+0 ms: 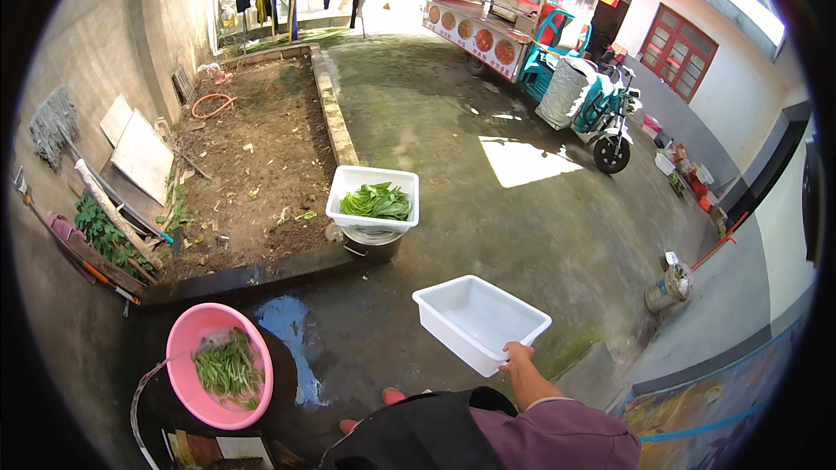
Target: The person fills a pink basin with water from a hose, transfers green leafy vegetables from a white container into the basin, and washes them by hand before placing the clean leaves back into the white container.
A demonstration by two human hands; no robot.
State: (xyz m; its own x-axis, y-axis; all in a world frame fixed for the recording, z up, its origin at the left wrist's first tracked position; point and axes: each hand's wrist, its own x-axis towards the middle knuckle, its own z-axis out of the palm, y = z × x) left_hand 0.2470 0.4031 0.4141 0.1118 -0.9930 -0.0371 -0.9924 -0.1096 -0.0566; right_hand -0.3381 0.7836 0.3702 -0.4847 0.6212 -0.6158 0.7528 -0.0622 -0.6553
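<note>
My right hand (518,356) grips the near right rim of a white plastic tub (480,320), which looks empty and is held out over the wet concrete. My left hand is out of view. To the lower left, a pink plastic basin (179,365) on the ground holds cut leafy green stems (228,369) in water, and a hose (137,398) runs up to its rim. Ahead, a second white plastic tub (372,225) with broad green leaves (377,201) rests on a lidded dark metal pot (373,251).
A low concrete kerb (261,284) borders a soil bed on the left. A mop (55,127) and boards (142,156) lean on the left wall. A three-wheeled food cart (480,32) stands at the back. A bucket (663,294) is by the right wall.
</note>
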